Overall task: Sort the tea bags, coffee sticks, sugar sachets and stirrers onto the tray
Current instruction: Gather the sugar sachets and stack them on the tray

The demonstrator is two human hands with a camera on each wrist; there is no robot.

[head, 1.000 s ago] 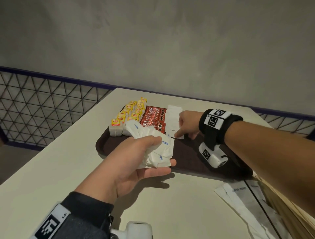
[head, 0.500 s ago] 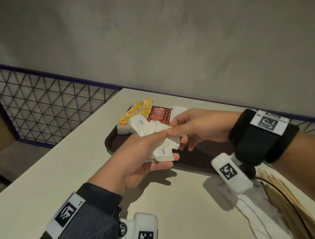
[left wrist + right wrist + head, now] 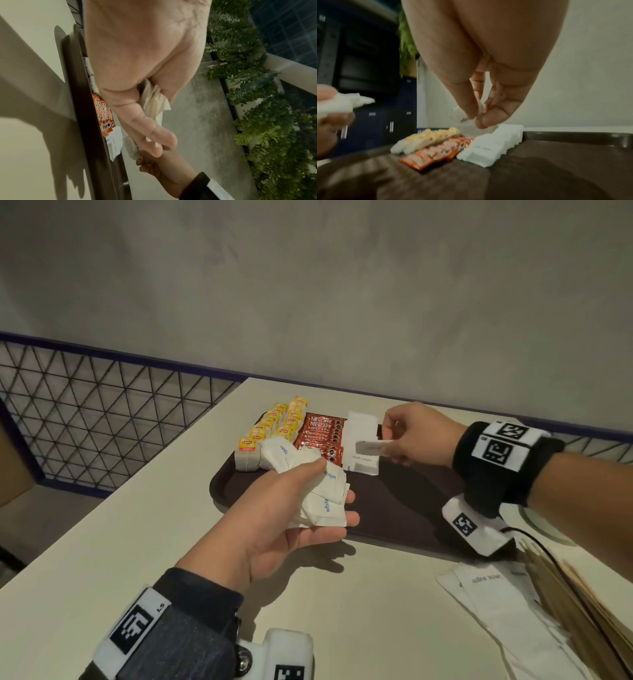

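Observation:
A dark brown tray lies on the pale table. At its far left stand yellow-tagged tea bags, then red coffee sticks, then a row of white sugar sachets. My left hand holds a bunch of white sugar sachets above the tray's near left edge. My right hand pinches one sugar sachet just above the sachet row; the same sachet shows between thumb and fingers in the right wrist view.
More white sachets and a bundle of wooden stirrers lie on the table at the near right. A wire-mesh railing runs along the table's left side. A grey wall stands behind the table's far edge.
My right hand went from the sachet row to the bunch in my left hand, took one sachet, and has carried it back over the row.

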